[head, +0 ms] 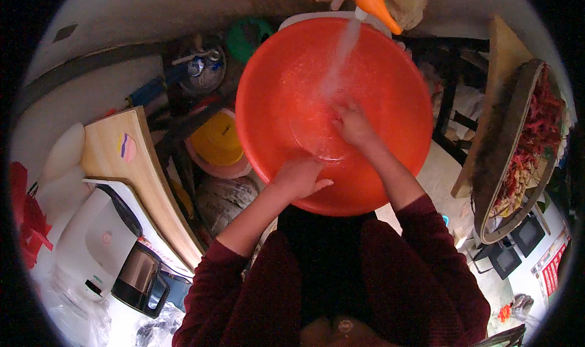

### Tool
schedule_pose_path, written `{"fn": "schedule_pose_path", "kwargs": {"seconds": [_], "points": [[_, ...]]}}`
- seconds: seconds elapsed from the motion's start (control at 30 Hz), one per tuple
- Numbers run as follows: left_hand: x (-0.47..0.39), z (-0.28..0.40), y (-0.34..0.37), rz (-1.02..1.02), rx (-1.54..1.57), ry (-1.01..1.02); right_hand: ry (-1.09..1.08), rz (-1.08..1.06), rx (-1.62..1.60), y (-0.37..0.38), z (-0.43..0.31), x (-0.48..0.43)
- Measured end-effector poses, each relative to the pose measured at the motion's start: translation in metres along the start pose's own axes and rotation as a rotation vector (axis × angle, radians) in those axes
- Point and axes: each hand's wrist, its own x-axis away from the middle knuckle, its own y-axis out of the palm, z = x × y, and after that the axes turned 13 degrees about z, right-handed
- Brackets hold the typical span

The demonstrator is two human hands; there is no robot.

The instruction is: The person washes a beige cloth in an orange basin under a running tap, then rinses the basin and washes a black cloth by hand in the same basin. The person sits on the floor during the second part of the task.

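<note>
A large red plastic basin (283, 79) fills the middle of the view. Water (346, 50) streams into it from a tap with an orange handle (375, 9) at the far rim. My right hand (355, 122) is inside the basin, just below where the stream lands; its fingers are blurred, and whether they grip anything cannot be made out. My left hand (300, 177) reaches over the near left rim, thumb apart, fingertips pointing into the bowl near a shallow pool of water. Nothing shows in the left hand.
Leftward are a wooden board (132, 150), a white appliance (98, 246), a dark jug (139, 278) and a yellow basin (218, 139). At right, a round woven tray (482, 200) holds red shreds beside another board (498, 63). A green plastic item (242, 38) stands behind.
</note>
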Motion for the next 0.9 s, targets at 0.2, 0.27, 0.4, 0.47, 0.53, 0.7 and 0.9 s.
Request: {"fn": "schedule_pose_path", "kwargs": {"seconds": [0.2,0.27,0.4,0.47,0.53,0.7,0.9], "points": [[0.003,-0.008,0.014,0.103,0.062,-0.109,0.042,0.436,-0.155,-0.136,-0.068,-0.005],[-0.001,-0.01,0.023,0.172,0.085,-0.135,0.044,0.605,-0.364,-0.176,-0.093,-0.014],[-0.002,-0.012,0.034,0.2,0.127,-0.134,-0.172,0.715,-0.042,-0.222,-0.127,-0.044],[0.0,-0.012,0.035,0.229,0.134,-0.116,-0.242,0.699,0.115,-0.23,-0.134,-0.058],[0.002,-0.012,0.034,0.239,0.14,-0.123,-0.285,0.694,0.206,-0.233,-0.137,-0.067],[0.0,-0.016,0.037,0.312,0.176,-0.105,-0.295,0.655,0.234,-0.242,-0.139,-0.077],[-0.001,-0.02,0.045,0.275,0.193,-0.137,-0.627,0.638,0.486,-0.259,-0.143,-0.082]]}}
